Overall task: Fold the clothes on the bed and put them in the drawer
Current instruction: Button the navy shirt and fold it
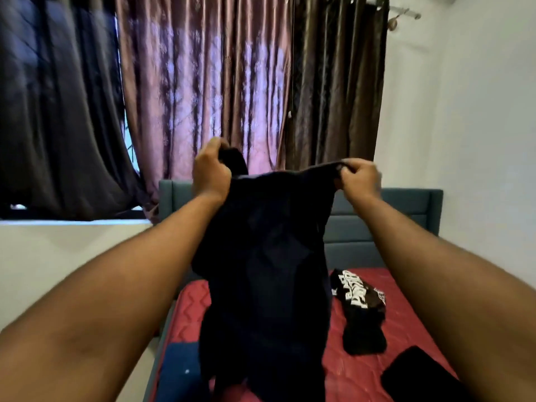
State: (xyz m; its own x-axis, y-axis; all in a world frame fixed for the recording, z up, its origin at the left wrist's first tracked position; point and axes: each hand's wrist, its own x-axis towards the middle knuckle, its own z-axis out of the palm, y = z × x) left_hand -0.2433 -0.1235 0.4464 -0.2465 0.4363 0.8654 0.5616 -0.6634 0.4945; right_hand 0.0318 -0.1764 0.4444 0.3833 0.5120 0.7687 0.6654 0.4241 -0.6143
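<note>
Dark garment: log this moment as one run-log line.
stage: unfolding | left hand: grips dark garment top | right hand: pinches other top edge | garment: held up over bed | on bed: printed black garment, unfolded

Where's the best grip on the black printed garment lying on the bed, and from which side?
Take the black printed garment at its near plain end, coming from above. It lies crumpled and elongated on the red mattress, apart from the dark garment that the left hand and right hand grip, so a top-down pinch of a raised fold looks easiest. Its collar and seams can't be made out.
</note>
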